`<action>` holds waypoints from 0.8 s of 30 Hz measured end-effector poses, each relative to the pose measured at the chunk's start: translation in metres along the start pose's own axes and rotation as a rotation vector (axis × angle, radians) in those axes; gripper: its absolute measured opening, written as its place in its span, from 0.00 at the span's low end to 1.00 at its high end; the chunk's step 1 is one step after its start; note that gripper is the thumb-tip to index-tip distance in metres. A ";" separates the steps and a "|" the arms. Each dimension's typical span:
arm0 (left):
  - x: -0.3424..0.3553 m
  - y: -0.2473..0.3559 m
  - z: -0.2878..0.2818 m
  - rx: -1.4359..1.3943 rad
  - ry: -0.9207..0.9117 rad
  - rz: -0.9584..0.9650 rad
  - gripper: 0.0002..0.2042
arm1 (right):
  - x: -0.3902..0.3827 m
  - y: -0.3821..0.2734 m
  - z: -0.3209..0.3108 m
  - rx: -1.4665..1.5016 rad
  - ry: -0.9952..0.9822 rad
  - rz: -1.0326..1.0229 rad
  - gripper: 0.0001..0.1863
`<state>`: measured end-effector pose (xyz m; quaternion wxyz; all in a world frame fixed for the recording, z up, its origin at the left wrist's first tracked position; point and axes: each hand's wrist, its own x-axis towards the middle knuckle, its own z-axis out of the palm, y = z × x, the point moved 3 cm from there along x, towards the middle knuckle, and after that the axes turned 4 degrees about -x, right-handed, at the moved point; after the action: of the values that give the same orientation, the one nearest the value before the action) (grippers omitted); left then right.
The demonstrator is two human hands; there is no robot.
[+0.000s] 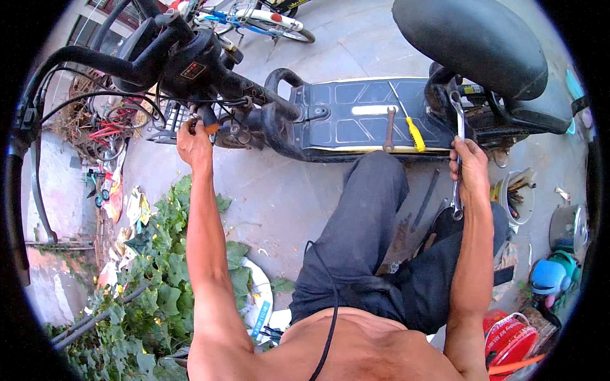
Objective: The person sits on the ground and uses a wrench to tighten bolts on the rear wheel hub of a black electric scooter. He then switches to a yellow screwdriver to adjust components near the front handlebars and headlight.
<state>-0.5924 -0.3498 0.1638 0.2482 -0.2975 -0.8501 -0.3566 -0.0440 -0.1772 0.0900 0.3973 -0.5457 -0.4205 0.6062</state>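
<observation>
An electric scooter (222,82) lies across the upper view, with a black seat (470,44) at right. My left hand (194,141) has its fingers closed at the front basket area, by a small orange object (210,128); whether it grips that is unclear. My right hand (467,162) grips a long silver wrench (459,120), whose upper end is at the frame below the seat. On the footboard (330,130) lie a dark open-end wrench (389,133) and a yellow-handled screwdriver (415,133).
Bicycles (267,25) stand behind. Leafy plants (159,267) grow at lower left beside clutter. At right are a white bucket of tools (518,197), a metal pot (565,227), a blue-and-teal object (548,275) and a red container (507,336). My bent legs (362,228) are below the footboard.
</observation>
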 end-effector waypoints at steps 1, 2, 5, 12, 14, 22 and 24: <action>0.002 0.001 -0.003 0.067 -0.017 0.004 0.14 | -0.001 -0.001 0.000 0.006 -0.005 -0.006 0.10; 0.006 0.005 -0.004 0.090 -0.025 0.012 0.15 | -0.003 -0.003 -0.001 0.020 -0.007 0.000 0.10; 0.008 0.003 -0.007 0.116 -0.007 0.042 0.16 | -0.005 -0.006 0.000 0.012 -0.002 0.008 0.10; 0.008 0.006 -0.006 0.113 0.025 0.062 0.17 | -0.008 -0.007 -0.001 0.031 -0.021 -0.019 0.11; 0.003 0.011 -0.005 0.075 0.036 0.051 0.16 | -0.009 -0.007 0.000 0.018 -0.019 -0.012 0.11; -0.080 0.036 0.019 -0.140 -0.174 0.267 0.16 | -0.009 0.002 -0.007 0.027 -0.027 -0.030 0.11; -0.098 0.040 0.041 -0.107 -0.308 0.212 0.18 | -0.010 0.004 -0.007 0.034 -0.027 -0.026 0.10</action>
<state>-0.5048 -0.3280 0.0945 0.1350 -0.4493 -0.8217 -0.3235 -0.0367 -0.1875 0.0890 0.4087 -0.5253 -0.4226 0.6152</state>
